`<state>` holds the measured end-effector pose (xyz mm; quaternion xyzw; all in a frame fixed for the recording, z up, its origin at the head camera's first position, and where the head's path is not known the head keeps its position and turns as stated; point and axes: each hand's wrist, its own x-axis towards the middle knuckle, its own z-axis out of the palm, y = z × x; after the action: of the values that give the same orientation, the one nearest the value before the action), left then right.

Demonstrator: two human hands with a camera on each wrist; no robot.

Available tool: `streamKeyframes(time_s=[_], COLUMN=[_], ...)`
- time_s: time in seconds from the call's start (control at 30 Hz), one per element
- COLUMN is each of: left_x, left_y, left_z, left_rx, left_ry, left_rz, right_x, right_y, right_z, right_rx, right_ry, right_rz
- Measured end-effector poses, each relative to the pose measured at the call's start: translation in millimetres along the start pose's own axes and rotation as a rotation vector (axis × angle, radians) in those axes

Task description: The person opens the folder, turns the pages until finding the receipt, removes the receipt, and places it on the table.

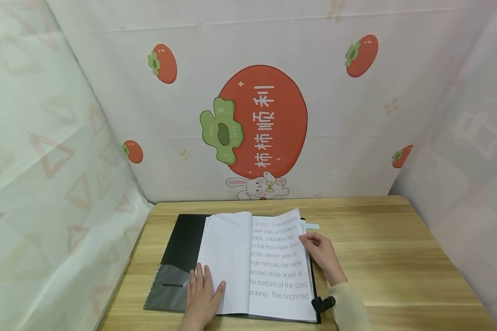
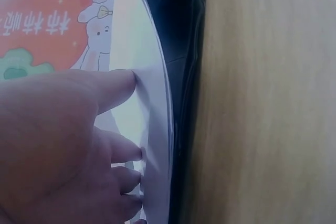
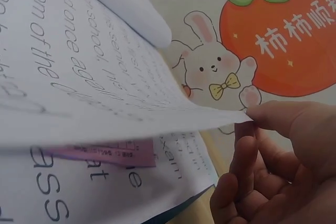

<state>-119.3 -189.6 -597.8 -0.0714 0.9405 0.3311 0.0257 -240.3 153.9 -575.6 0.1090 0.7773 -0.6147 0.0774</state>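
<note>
A black folder (image 1: 190, 239) lies spread on the table, holding white sheets open like a book. My left hand (image 1: 203, 294) rests with extended fingers on the blank left page (image 1: 228, 248), by its lower outer edge. At the right, the thumb and fingers of my right hand (image 1: 322, 253) pinch the outer edge of the printed page (image 1: 275, 266). In the right wrist view that page (image 3: 94, 77) is lifted and bowed. Under it show another printed sheet (image 3: 131, 198) and a pink paper slip (image 3: 105, 153). A pale blue tab (image 1: 312, 226) sticks out past the pages above my right hand.
The wooden table (image 1: 397, 266) extends right of the folder. Behind it hangs a white cloth (image 1: 343, 138) printed with persimmons and a rabbit; more cloth walls the sides. A small black device (image 1: 323, 304) sits at my right sleeve, beside the folder's lower right corner.
</note>
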Motion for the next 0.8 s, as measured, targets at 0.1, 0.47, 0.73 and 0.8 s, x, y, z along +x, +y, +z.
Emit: streamKeyframes(time_s=[0.1, 0.47, 0.73, 0.8], left_x=[-0.4, -2.1, -4.2, -4.8], left_y=[5.2, 20.3, 35.5, 39.6], left_z=[-3.7, -5.7, -18.0, -19.9], left_rx=[0.011, 0.073, 0.131, 0.151], left_ry=[-0.019, 0.113, 0.230, 0.276], left_rz=[-0.015, 0.076, 0.197, 0.241], right_x=[-2.5, -15.6, -19.1, -20.2], right_y=[-8.7, -39.9, -47.3, -48.7], right_z=[4.4, 33.9, 49.4, 53.1], right_rx=[0.013, 0.010, 0.028, 0.024], right_ry=[-0.005, -0.047, -0.112, -0.138], right_rz=[-0.024, -0.148, -0.196, -0.210])
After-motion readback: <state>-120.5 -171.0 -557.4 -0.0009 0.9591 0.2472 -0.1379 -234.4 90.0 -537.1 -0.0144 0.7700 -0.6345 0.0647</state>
